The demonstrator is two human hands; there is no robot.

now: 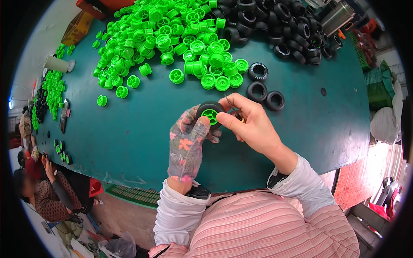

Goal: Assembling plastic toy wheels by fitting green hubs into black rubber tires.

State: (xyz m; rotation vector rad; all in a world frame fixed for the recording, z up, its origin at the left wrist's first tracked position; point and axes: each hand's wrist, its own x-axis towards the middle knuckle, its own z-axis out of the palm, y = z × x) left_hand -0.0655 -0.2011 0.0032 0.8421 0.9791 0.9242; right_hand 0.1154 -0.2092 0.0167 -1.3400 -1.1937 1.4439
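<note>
Wheel pinched between both hands: light, soft tyre over stiff hub; best gripped by tread.

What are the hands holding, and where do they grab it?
A small black wheel with a green hub. The gloved left hand pinches its lower rim; the bare right hand presses its right edge, also holding a thin tool.

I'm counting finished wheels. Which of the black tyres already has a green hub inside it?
The tyre held between the left hand and right hand. The loose tyres lying on the table have empty centres.
</note>
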